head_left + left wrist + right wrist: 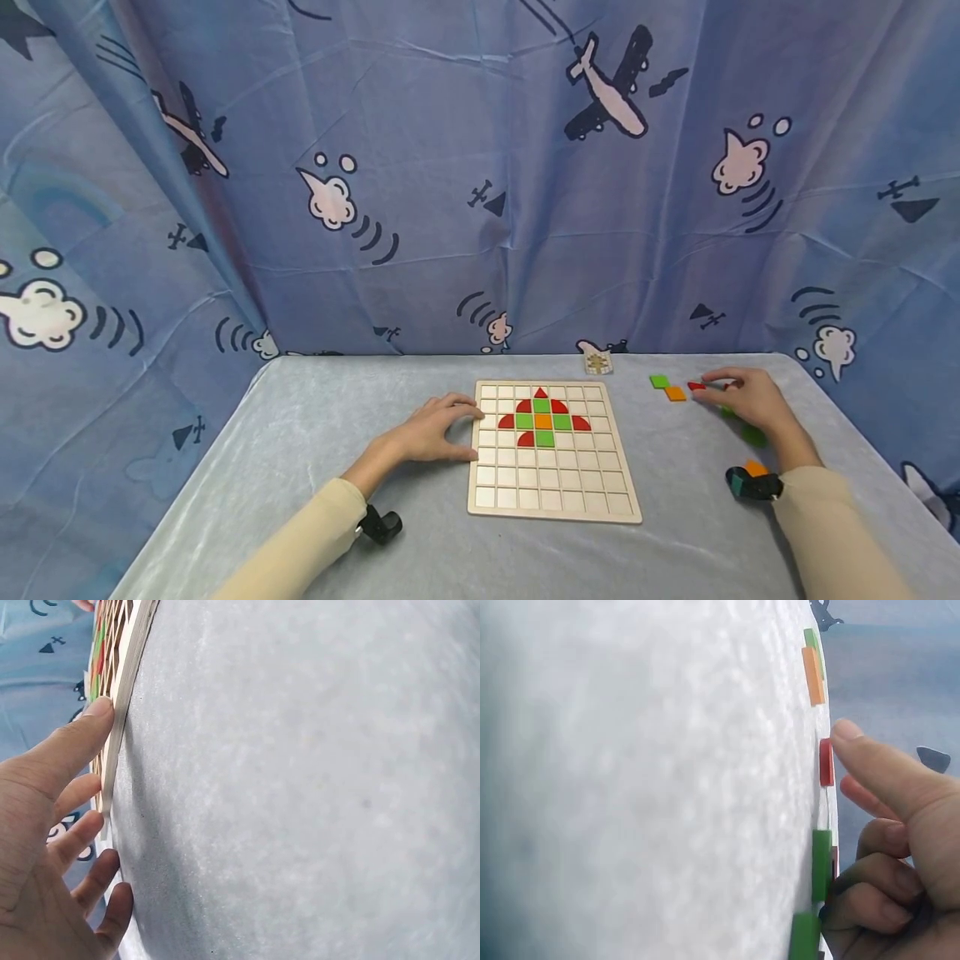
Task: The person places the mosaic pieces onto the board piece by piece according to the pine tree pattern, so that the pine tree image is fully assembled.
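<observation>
A square wooden grid board (pixel 555 504) lies on the table, with red, green and orange tiles set in its upper cells. My left hand (pixel 431 429) is at the board's left edge, thumb and forefinger spread apart. In the left wrist view its thumb tip (pixel 100 706) rests at the board's side. To the right of the board, my right hand (pixel 742 400) reaches over loose tiles. Its thumb and forefinger stand apart close around a small red tile (pixel 826 762) on the cloth, while the other fingers curl near a green tile (pixel 821 866).
Beyond the right hand lie a light green tile (pixel 659 382) and an orange tile (pixel 676 393). More green tiles (pixel 753 435) and an orange one (pixel 756 468) sit by the right wrist. A small patterned card (pixel 598 362) lies at the back edge, before a blue curtain (pixel 420 208).
</observation>
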`<state>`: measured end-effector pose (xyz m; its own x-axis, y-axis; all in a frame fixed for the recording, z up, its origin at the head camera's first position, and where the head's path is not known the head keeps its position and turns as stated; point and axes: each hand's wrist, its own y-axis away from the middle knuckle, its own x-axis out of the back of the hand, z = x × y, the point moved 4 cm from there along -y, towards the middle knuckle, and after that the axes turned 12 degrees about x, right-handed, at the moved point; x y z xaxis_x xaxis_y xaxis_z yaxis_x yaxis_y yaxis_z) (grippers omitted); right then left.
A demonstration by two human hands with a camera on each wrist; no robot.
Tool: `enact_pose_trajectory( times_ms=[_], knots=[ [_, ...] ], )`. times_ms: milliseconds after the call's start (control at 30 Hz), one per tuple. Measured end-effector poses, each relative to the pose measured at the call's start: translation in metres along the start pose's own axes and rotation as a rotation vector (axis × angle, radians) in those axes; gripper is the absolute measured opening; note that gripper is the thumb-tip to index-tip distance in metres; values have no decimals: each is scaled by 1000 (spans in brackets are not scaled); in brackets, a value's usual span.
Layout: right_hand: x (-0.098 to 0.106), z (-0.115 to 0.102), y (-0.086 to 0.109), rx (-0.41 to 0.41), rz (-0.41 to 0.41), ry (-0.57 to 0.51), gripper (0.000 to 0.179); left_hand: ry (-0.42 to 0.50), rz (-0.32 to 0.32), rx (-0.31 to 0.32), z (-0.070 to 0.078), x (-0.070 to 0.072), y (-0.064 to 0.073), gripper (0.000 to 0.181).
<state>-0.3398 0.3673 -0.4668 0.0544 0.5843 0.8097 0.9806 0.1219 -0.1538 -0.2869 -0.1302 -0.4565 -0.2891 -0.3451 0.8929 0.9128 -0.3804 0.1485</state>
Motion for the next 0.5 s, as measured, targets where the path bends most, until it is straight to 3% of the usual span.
enact_pose_trajectory(
  times_ms=[500],
  knots=[
    [-5,3,-4,-28,26,-18,51,-7,6,-2,0,0,0,62]
  ],
)
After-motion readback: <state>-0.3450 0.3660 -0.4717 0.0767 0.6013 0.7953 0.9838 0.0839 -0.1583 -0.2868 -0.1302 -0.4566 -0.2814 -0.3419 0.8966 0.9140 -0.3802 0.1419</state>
